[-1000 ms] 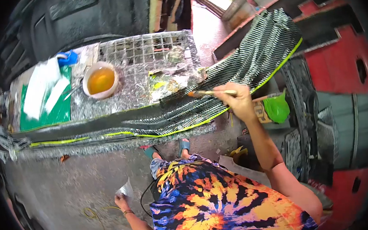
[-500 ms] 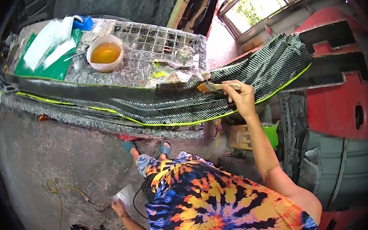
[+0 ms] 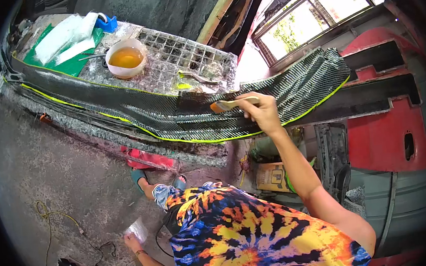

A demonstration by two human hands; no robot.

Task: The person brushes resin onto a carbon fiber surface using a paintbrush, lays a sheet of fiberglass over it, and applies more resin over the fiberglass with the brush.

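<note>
My right hand (image 3: 262, 110) is closed around the pale handle of a paintbrush (image 3: 228, 105). The brush's orange-brown bristles meet or hover just over the dark woven carbon-fibre cloth (image 3: 192, 119); I cannot tell which. This glossy cloth covers a long curved part edged with yellow-green tape (image 3: 301, 114). Low at my side, my left hand (image 3: 132, 241) grips a whitish, shiny sheet (image 3: 138, 231), its exact kind unclear. A white bowl (image 3: 127, 71) of amber liquid stands on the bench beyond the part.
Scissors (image 3: 92, 56), white fabric pieces (image 3: 61, 42) on a green sheet (image 3: 73, 68) and a blue tape dispenser (image 3: 108, 24) lie on the bench. A wire grid (image 3: 176, 46) is nearby. Red panels (image 3: 373, 135) stand at right; a yellow cord (image 3: 61, 212) crosses the floor.
My right hand and the brush have shifted left along the carbon-fibre cloth. The camera view has moved slightly. The left hand still holds the whitish sheet low down.
</note>
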